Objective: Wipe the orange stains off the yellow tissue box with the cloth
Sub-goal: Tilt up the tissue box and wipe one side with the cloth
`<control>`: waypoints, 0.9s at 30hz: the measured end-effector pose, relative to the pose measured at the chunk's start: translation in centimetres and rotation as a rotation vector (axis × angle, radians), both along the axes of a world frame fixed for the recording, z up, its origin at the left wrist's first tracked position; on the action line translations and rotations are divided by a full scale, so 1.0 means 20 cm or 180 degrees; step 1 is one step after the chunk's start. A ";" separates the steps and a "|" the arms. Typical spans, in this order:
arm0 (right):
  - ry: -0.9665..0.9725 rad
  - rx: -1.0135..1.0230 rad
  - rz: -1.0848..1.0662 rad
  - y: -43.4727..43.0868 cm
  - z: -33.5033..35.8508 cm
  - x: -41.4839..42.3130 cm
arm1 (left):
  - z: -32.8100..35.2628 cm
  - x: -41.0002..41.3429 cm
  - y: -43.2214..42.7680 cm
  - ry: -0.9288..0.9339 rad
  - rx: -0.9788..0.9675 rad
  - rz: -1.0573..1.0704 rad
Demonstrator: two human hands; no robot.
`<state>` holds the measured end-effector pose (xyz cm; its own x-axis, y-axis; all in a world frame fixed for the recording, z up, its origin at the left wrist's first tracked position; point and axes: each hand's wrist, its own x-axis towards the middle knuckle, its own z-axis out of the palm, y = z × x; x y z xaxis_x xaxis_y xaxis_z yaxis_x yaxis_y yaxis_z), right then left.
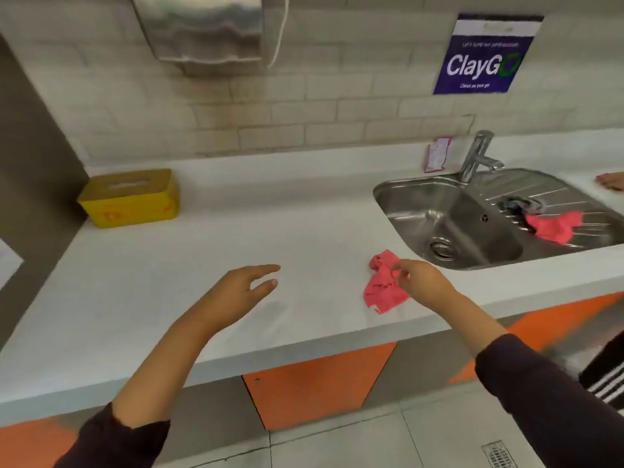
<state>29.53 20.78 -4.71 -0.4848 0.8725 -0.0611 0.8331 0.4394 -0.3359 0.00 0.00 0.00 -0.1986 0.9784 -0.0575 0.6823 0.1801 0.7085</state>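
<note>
The yellow tissue box [130,197] stands at the back left of the white counter [202,251], with orange marks on its front face. A crumpled pink cloth [381,287] lies near the counter's front edge, left of the sink. My right hand [420,280] pinches the cloth's right side with curled fingers. My left hand [244,290] hovers over the counter's middle, fingers straight and spread, holding nothing, well away from the box.
A steel sink [449,224] with a tap [477,157] sits at the right; a second pink cloth [557,228] and a dark rag lie on its drainer. Another person's hand [611,182] rests at the far right edge. A metal dispenser [202,28] hangs on the wall.
</note>
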 end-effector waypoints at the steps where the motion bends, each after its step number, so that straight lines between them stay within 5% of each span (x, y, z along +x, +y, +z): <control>1: 0.0057 -0.0009 -0.0098 0.04 -0.03 0.00 | 0.00 0.01 0.02 -0.0035 0.0012 0.0043; 7: 0.0199 -0.0419 -0.0292 0.26 -0.22 -0.10 | -0.07 -0.02 0.17 -0.0114 -0.0112 0.0367; 17: 0.0705 0.0134 -0.1073 0.34 -0.37 -0.22 | -0.11 -0.11 0.25 -0.0453 -0.0011 0.0692; 20: 0.1581 0.0342 -0.0986 0.26 -0.25 -0.31 | -0.09 -0.18 0.25 -0.0592 0.0068 0.0757; 27: 0.3556 -0.0505 -0.1092 0.05 0.16 -0.69 | -0.05 -0.43 0.26 -0.0910 0.0242 0.0798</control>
<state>15.67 21.85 -1.42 -0.0796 0.9884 0.1291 0.1084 0.1374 -0.9846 -8.64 5.17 -1.05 -0.4187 0.9051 -0.0742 0.3968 0.2558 0.8815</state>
